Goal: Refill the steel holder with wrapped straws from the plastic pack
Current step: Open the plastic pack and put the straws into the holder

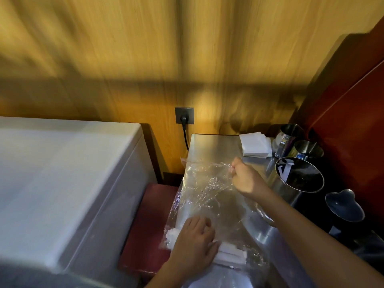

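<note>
A clear plastic pack lies flat along the steel counter. A bundle of white wrapped straws rests in its near end. My left hand presses down on the pack over the straws. My right hand pinches the pack's far open edge between its fingers. To the right stands a large steel holder with a dark inside. Two smaller steel holders stand behind it.
A stack of white napkins sits at the back of the counter. A white chest appliance fills the left. A wall socket with a black plug is on the wooden wall. A dark funnel-shaped object is at the right.
</note>
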Available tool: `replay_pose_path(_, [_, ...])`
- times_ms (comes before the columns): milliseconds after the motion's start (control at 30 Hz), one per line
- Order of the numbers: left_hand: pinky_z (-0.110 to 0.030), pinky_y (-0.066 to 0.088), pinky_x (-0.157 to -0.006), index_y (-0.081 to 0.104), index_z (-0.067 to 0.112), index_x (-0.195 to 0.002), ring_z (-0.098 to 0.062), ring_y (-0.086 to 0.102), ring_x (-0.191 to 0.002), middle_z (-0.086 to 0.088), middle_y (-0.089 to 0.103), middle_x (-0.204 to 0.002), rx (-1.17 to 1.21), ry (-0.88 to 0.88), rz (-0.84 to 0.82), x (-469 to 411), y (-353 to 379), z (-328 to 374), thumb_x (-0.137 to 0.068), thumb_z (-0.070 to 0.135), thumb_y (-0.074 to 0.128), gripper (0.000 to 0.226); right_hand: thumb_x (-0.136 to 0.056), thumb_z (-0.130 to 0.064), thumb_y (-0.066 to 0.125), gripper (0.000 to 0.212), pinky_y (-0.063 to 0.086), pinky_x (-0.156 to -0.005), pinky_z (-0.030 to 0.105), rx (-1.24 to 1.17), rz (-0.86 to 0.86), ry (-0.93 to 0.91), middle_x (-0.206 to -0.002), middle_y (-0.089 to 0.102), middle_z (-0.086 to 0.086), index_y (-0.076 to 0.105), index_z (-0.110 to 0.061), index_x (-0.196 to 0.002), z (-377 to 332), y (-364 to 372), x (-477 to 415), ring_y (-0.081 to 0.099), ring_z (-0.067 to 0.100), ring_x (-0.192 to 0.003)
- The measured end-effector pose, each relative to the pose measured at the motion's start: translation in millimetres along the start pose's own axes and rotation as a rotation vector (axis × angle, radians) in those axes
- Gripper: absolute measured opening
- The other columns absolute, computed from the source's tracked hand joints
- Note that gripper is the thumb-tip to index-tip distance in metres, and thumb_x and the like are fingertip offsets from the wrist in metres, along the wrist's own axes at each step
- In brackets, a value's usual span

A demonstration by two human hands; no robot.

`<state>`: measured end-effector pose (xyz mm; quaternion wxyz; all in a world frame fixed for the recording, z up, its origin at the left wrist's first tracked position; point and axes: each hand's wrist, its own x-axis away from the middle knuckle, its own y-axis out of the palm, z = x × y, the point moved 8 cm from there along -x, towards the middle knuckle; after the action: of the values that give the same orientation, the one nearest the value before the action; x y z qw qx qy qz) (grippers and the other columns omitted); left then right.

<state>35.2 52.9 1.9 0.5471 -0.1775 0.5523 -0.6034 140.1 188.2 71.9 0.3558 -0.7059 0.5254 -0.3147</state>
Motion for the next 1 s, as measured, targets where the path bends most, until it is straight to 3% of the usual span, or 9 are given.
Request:
replay_pose_path(167, [-0.023, 0.038, -0.091, 0.057, 0.021, -0.112, -0.012, 0.06, -0.101, 0.005, 0.069, -0.109, 0.04, -0.055, 0.014, 8, -2, 2, -0.086, 0.035, 0.051, 0.031, -0.089, -0.008, 0.04, 0.008, 0.041, -0.065, 0.038, 0.041, 0.08, -0.035, -0.071, 0.049, 0.004, 0.035, -0.014, -0.086, -7, -22, -7, 0.052, 0.029, -0.073])
replay_pose_path(233, [-0.024, 0.038, -0.094, 0.06, 0.025, -0.118, -0.009, 0.062, -0.102, 0.009, 0.069, -0.11, -0.022, -0.03, 0.005, 10, -1, 5, -0.086, 0.035, 0.049, 0.036, -0.091, -0.009, 0.042, 0.01, 0.039, -0.06, 0.036, 0.04, 0.135, -0.025, -0.066, 0.044, -0.001, 0.035, -0.015, -0.086, -8, -32, -12, 0.05, 0.023, -0.067])
replay_pose_path(400, [-0.03, 0.043, -0.077, 0.07, 0.019, -0.097, -0.019, 0.058, -0.07, 0.0, 0.063, -0.074, -0.1, 0.061, 0.08, 12, 1, 16, -0.084, 0.031, 0.051, 0.026, -0.095, -0.018, 0.039, 0.01, 0.033, -0.05, 0.03, 0.041, 0.194, 0.0, -0.067, 0.051, 0.004, 0.04, -0.016, -0.085, -8, -50, -19, 0.049, 0.021, -0.06])
replay_pose_path(467, [-0.031, 0.043, -0.073, 0.067, 0.019, -0.075, -0.018, 0.051, -0.072, -0.002, 0.06, -0.072, -0.095, 0.063, 0.118, 15, -1, 19, -0.082, 0.033, 0.055, 0.02, -0.095, -0.021, 0.036, 0.013, 0.036, -0.057, 0.032, 0.017, 0.198, -0.006, -0.073, 0.054, 0.01, 0.042, -0.012, -0.087, -9, -55, -19, 0.052, 0.028, -0.065])
replay_pose_path(533, [-0.03, 0.044, -0.079, 0.062, 0.017, -0.066, -0.018, 0.055, -0.087, -0.006, 0.067, -0.088, -0.054, 0.025, 0.121, 18, -2, 18, -0.078, 0.035, 0.06, 0.022, -0.096, -0.022, 0.035, 0.016, 0.037, -0.059, 0.034, -0.015, 0.191, -0.015, -0.076, 0.056, 0.013, 0.044, -0.011, -0.088, -10, -59, -18, 0.052, 0.031, -0.068])
replay_pose_path(600, [-0.027, 0.05, -0.086, 0.067, 0.019, -0.072, -0.018, 0.061, -0.103, -0.004, 0.07, -0.108, -0.032, 0.017, 0.101, 18, -1, 19, -0.079, 0.037, 0.059, 0.021, -0.095, -0.023, 0.036, 0.016, 0.037, -0.058, 0.034, -0.029, 0.187, -0.033, -0.073, 0.055, 0.01, 0.043, -0.013, -0.085, -13, -62, -17, 0.051, 0.029, -0.065])
replay_pose_path(700, [-0.023, 0.054, -0.083, 0.074, 0.025, -0.092, -0.01, 0.067, -0.098, 0.008, 0.073, -0.104, -0.062, 0.042, -0.002, 18, 7, 20, -0.093, 0.042, 0.036, 0.042, -0.095, -0.022, 0.038, 0.014, 0.034, -0.053, 0.03, -0.018, 0.203, -0.051, -0.066, 0.05, 0.002, 0.043, -0.016, -0.083, -18, -68, -16, 0.048, 0.022, -0.06])
replay_pose_path(767, [-0.023, 0.05, -0.084, 0.075, 0.029, -0.089, -0.008, 0.068, -0.095, 0.009, 0.074, -0.101, -0.098, 0.043, -0.036, 20, 12, 18, -0.096, 0.041, 0.022, 0.055, -0.095, -0.02, 0.04, 0.012, 0.032, -0.05, 0.029, -0.009, 0.2, -0.06, -0.065, 0.05, 0.0, 0.044, -0.017, -0.084, -20, -71, -16, 0.048, 0.019, -0.06])
replay_pose_path(1000, [-0.021, 0.044, -0.081, 0.076, 0.024, -0.08, -0.006, 0.07, -0.083, 0.01, 0.076, -0.089, -0.143, 0.055, 0.043, 16, 3, 16, -0.095, 0.042, 0.028, 0.054, -0.095, -0.019, 0.041, 0.012, 0.031, -0.049, 0.026, -0.028, 0.174, -0.155, -0.065, 0.05, -0.004, 0.046, -0.019, -0.084, -33, -67, -7, 0.047, 0.013, -0.057])
